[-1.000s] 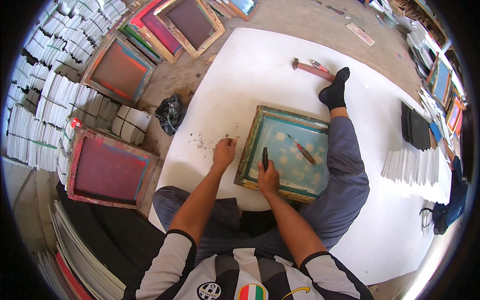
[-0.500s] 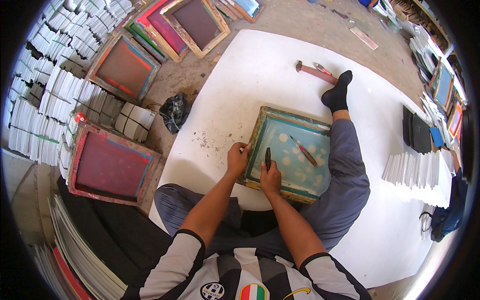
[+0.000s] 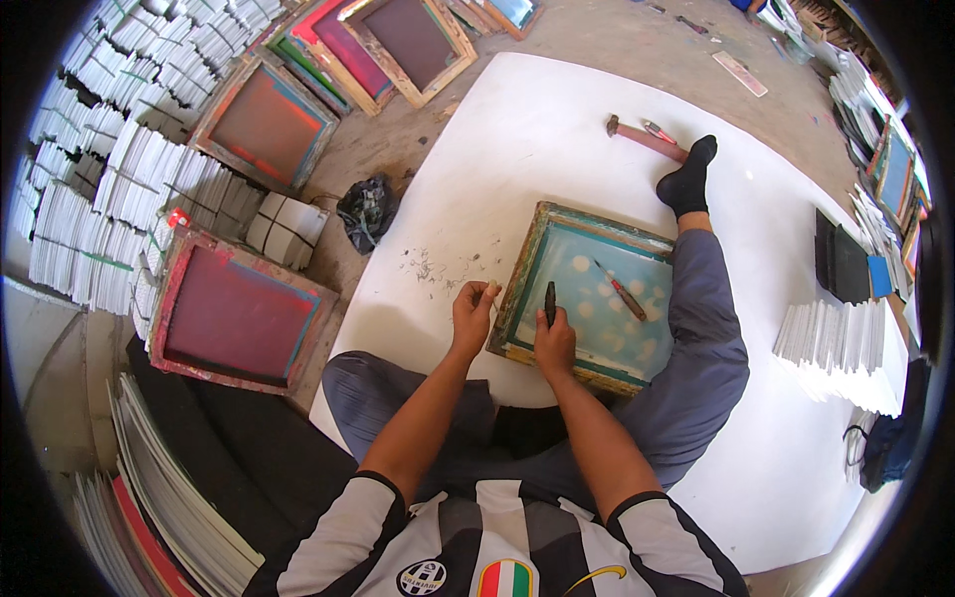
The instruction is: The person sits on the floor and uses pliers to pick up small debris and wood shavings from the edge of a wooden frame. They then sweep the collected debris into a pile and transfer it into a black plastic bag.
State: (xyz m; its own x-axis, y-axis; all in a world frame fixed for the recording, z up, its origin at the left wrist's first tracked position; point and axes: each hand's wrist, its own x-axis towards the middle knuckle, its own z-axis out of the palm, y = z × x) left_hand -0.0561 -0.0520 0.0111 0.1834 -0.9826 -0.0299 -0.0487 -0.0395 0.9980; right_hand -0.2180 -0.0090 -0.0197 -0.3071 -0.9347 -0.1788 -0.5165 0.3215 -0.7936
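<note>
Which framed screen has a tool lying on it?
The blue-meshed screen on the white sheet, below the right hand: a red-handled tool lies across its mesh. The other framed screens are off that sheet.

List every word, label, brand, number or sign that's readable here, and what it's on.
Round badge on the striped shirt: lettering present, not transcribed here.
Red, white and green shield patch, same shirt: no words legible.
Yellow curved mark, same shirt: shape only.
Framed screen, black tool: no legible text.
White bundles: too small to tell.
</note>
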